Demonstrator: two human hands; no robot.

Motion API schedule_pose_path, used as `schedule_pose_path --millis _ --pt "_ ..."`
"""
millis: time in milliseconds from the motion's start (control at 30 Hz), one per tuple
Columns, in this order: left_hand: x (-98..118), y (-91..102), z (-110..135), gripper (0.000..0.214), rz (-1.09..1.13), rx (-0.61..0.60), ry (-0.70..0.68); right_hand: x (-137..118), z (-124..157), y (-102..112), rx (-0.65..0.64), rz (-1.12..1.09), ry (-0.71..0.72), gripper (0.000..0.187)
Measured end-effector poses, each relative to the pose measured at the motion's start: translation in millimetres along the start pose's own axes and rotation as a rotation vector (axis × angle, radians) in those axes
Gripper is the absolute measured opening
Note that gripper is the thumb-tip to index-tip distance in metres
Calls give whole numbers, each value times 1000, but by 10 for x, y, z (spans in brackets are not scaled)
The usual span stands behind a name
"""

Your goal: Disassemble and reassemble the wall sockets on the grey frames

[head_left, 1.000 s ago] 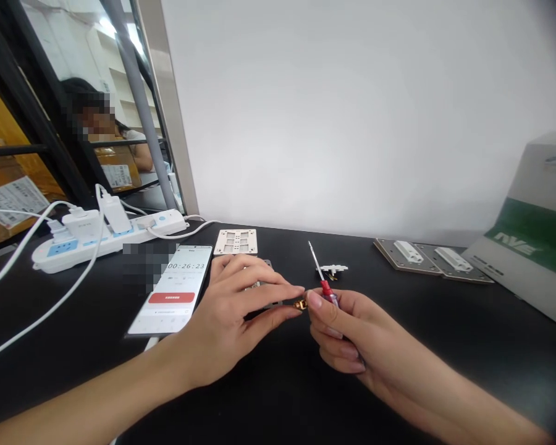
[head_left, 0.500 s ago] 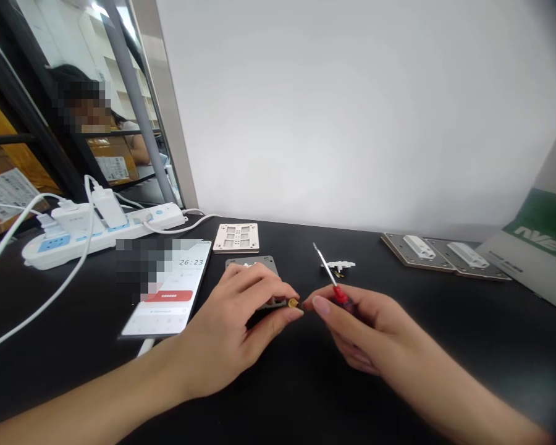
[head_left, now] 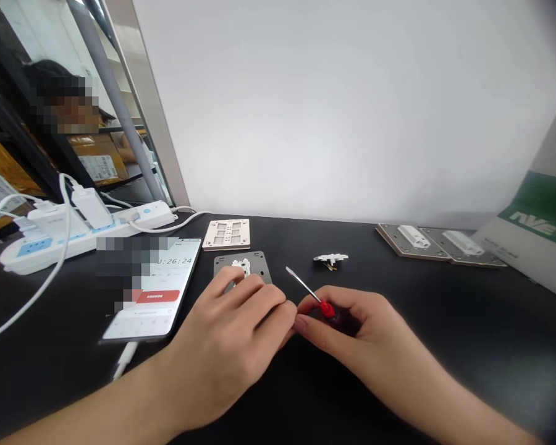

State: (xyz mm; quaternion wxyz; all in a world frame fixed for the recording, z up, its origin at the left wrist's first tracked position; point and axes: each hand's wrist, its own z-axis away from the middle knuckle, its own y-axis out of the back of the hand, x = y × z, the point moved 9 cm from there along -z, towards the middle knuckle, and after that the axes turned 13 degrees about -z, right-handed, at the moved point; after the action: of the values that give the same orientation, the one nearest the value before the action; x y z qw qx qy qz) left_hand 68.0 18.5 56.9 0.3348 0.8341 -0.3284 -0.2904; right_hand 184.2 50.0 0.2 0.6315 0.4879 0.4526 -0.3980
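My right hand (head_left: 356,324) is closed round a screwdriver (head_left: 325,308) with a red collar and dark handle, its metal shaft pointing up and to the left. Its thumb and index fingertips meet the fingertips of my left hand (head_left: 241,334). That left hand is curled shut; whatever lies between its fingers is hidden behind them. Just beyond its knuckles is a grey square plate (head_left: 220,264) with a white plastic part (head_left: 242,266) on it, partly covered by the hand. Past the screwdriver tip lies a small white plastic piece (head_left: 331,258) with brass-coloured metal strips.
A cream square frame (head_left: 227,235) lies behind the grey plate. At left are a phone (head_left: 167,290) and a white power strip (head_left: 88,232) with plugs and cables. Two switch plates (head_left: 417,243) and a green-white bag (head_left: 532,228) are at right. A person (head_left: 65,99) sits behind the shelf.
My left hand has rolled over, and the small brass piece seen at its fingertips is now hidden. My right hand has shifted left against it; the screwdriver leans further left. The view has turned slightly right.
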Motion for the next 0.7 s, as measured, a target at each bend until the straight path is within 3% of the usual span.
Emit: schedule_pose_path --millis 267,367,567,700 --pt "-100 98 -6 7 149 116 107 24 -20 -17 -56 -135 -24 33" --pt "-163 48 35 10 259 87 170 -24 -21 5 -70 -106 5 34" --pt "-430 -91 176 15 482 -7 359 -350 -12 284 -14 311 391 24" --pt "-541 -89 199 17 477 14 393 -394 9 265 -56 566 571 23"
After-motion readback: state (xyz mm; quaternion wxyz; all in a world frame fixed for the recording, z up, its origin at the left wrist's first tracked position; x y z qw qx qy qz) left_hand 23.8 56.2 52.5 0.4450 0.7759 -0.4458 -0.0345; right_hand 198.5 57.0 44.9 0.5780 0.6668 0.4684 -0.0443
